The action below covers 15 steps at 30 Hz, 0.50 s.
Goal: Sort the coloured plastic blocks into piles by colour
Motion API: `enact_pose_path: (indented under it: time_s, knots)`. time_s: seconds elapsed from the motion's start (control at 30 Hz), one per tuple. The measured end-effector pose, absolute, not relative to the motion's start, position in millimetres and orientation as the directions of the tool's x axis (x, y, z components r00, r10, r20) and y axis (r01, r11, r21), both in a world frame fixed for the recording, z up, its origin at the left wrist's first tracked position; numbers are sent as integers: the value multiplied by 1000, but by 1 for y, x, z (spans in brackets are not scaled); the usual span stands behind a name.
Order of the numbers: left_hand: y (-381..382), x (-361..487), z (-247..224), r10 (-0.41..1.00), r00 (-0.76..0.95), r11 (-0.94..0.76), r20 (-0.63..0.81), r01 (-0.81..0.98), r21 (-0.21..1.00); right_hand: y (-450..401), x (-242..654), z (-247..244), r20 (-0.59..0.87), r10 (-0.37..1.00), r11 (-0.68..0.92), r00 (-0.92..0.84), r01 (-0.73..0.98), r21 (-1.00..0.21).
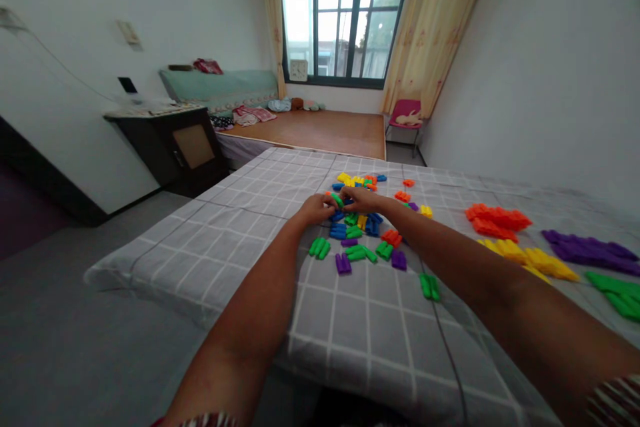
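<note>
Over the pile of plastic toy building blocks, my left hand (pixel 319 209) and my right hand (pixel 361 199) come together with curled fingers. Between their fingertips is a green toy building block (pixel 337 200), and both hands appear to grip it. A bit of orange shows at my left fingers. Blue blocks (pixel 338 231), yellow blocks (pixel 344 177) and other loose pieces lie around and beneath the hands. Nearer to me are a green block (pixel 319 248), a purple block (pixel 343 263) and another green block (pixel 429 287). My fingers partly hide the pile's middle.
A grey checked cloth (pixel 200 233) covers the table. To the right, beside my right forearm, lie joined orange blocks (pixel 497 220), yellow blocks (pixel 530 257), purple blocks (pixel 590 250) and green blocks (pixel 617 293). Beyond the table stand a bed (pixel 325 130) and a pink chair (pixel 404 110).
</note>
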<state>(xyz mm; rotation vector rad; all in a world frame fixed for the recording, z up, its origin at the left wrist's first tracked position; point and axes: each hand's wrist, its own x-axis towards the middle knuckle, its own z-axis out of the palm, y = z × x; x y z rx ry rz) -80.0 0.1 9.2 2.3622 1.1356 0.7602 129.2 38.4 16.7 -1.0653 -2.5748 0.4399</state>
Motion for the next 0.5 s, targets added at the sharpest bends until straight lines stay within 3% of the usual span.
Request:
enact_pose_path:
  time_s: [0.13,0.27,0.37,0.5]
  knots:
    - [2,-82,11,849,403,-527,343,594,607,30,132,17,298,754,646,-586,578,-498]
    - [1,-81,10,855,245,-503,456,607,615,24,138,20,309,830,538,-465,516,-667]
    - [-2,-78,10,835,281,-543,474,560,626,19,138,26,283,836,481,-470,379,-790]
    - [-6,-75,14,825,385,-564,413,521,641,14,133,34,340,803,531,-489,330,-780]
